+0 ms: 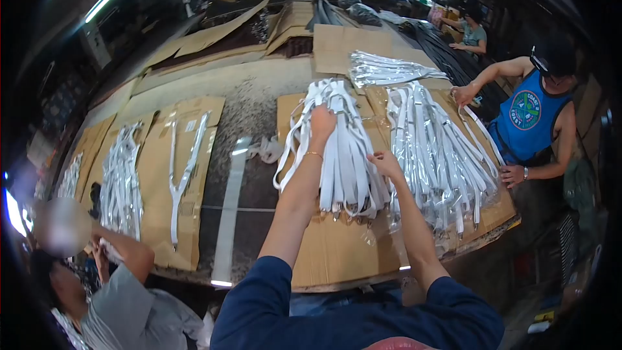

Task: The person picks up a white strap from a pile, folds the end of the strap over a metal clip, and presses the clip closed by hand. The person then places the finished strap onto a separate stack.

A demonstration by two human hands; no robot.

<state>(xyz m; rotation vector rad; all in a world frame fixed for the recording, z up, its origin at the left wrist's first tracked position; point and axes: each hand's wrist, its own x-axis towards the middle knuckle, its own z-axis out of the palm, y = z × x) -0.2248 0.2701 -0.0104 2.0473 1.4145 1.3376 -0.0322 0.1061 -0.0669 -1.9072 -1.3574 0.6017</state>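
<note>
A pile of white suspenders with metal clips at the lower ends lies on cardboard in front of me. My left hand is closed on the straps near the top of this pile, its fingertips partly hidden. At the pile's right edge, my right hand has thumb and fingers pinched together; whatever is between them is too small to make out. Right beside it lies a heap of suspenders in clear plastic. Behind that heap is another wrapped bundle.
A co-worker in a blue tank top holds a white strap at the right. Another person in grey sits lower left. One Y-shaped suspender and a wrapped pile lie on cardboard leftward. A pale strip crosses the dark tabletop.
</note>
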